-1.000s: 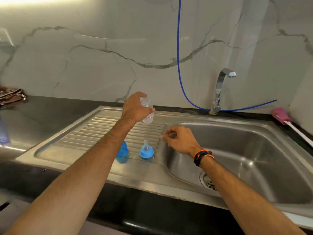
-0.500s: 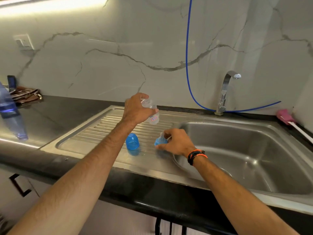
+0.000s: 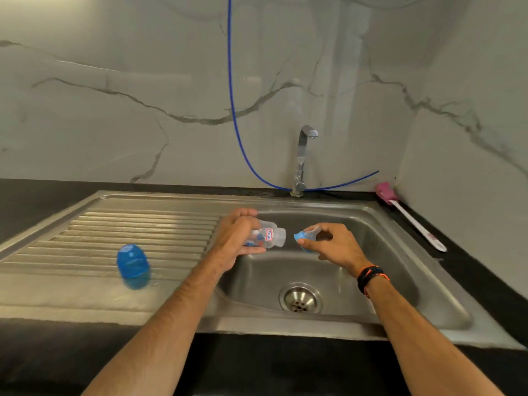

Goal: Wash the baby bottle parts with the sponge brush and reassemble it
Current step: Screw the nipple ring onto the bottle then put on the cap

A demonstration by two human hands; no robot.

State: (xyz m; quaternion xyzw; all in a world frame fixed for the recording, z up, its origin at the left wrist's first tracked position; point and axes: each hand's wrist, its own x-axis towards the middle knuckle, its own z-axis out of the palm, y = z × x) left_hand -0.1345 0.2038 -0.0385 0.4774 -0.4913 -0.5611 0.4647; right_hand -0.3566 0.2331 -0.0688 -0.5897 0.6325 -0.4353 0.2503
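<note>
- Two bare hands meet above the sink basin (image 3: 405,284), near its back left corner
- left hand (image 3: 238,235) has its fingers and thumb curled round the clear bottle (image 3: 270,237), which lies on its side with the open neck pointing right; a red and blue label shows on its wall
- right hand (image 3: 334,245) pinches the blue ring with the clear teat (image 3: 305,237) between thumb and fingertips, just beside the bottle's mouth but apart from it; a black and orange wristband (image 3: 371,277) sits on that wrist
- blue cap (image 3: 132,262) stands dome-up on the ribbed draining board (image 3: 137,227), well to the left of both hands, with its reflection in the wet steel below it
- basin is brushed stainless steel, with a round drain (image 3: 300,298) at the bottom, nearer the viewer than the hands
- chrome tap (image 3: 302,160) rises from the back rim, spout turned right, no water running
- thin blue hose (image 3: 233,90) drops down the wall, passes behind the tap's base and runs off to the right
- sponge brush (image 3: 405,214), pink head and long white handle, lies on the black counter (image 3: 485,278) to the right of the sink, head toward the wall corner
- white marble-look wall (image 3: 114,115) with grey veins closes the back and the right side
</note>
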